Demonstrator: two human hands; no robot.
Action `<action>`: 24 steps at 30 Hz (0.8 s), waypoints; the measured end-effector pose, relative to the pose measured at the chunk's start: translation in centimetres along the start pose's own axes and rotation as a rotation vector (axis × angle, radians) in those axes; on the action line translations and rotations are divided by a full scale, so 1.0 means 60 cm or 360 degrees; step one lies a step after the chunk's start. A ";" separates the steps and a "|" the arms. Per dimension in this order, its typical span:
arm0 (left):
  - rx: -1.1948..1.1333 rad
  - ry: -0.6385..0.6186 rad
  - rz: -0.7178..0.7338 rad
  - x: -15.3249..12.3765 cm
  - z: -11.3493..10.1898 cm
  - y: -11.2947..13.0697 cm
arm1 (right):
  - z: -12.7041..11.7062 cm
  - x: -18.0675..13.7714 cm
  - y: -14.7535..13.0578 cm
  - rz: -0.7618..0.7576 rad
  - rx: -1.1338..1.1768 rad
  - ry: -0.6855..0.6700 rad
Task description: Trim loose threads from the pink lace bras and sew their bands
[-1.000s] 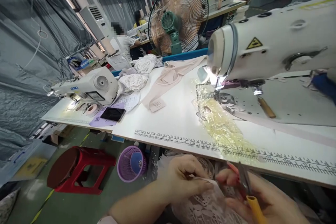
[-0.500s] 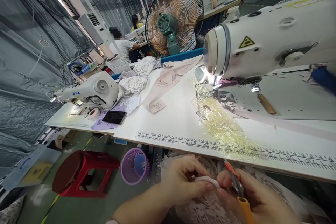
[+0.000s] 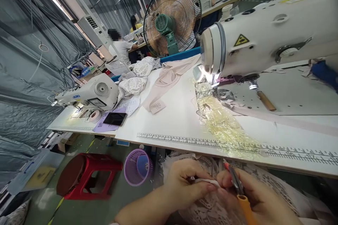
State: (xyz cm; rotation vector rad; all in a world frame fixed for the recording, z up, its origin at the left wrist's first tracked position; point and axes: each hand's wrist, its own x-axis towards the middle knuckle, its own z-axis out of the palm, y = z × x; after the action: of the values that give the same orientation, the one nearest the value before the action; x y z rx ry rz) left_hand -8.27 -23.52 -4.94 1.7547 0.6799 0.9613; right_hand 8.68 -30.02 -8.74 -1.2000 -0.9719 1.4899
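At the bottom centre, my left hand (image 3: 185,184) is closed, pinching the pale edge of a white lace garment (image 3: 208,205) between thumb and fingers. Close beside it, my right hand (image 3: 266,193) is also closed, its fingertips at the same edge. Orange-handled scissors (image 3: 244,205) rest in the right hand, blades pointing up and away from me, with a red part near the tip. Both hands are below the front edge of the white sewing table (image 3: 174,123). More of the lace lies over my lap, partly hidden by the hands.
A large sewing machine (image 3: 253,42) stands on the right, with yellowish clear film (image 3: 224,123) taped before it. Beige fabric (image 3: 166,81), a phone (image 3: 114,118) and a second machine (image 3: 92,91) lie leftward. Below are a purple basket (image 3: 128,172) and red stool (image 3: 101,161). A fan (image 3: 173,17) stands behind.
The view has shifted slightly, moving the large machine a little left and up in the picture. My hands keep almost the same hold on the lace garment and scissors.
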 end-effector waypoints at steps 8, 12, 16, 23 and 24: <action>0.0059 -0.0071 -0.0170 -0.001 -0.003 0.005 | 0.016 -0.003 -0.015 -0.0049 -0.0070 0.0158; 0.0018 -0.0067 -0.0273 -0.002 -0.003 0.008 | 0.026 -0.005 -0.015 -0.0122 -0.0178 0.0268; -0.0030 0.0012 -0.0311 -0.005 -0.002 0.005 | 0.024 -0.006 -0.010 -0.0147 -0.0290 0.0235; -0.0175 -0.0019 -0.0382 -0.013 -0.007 0.003 | 0.007 0.000 0.012 -0.0040 0.0025 0.0059; -0.0150 -0.0003 -0.0340 -0.015 -0.007 0.003 | 0.006 0.000 0.013 -0.0073 0.0013 0.0087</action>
State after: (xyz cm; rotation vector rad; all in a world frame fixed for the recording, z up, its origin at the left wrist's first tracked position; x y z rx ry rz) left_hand -9.09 -24.06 -4.96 1.5657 0.7905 0.8313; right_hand 8.16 -30.20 -9.43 -1.1990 -0.9497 1.4164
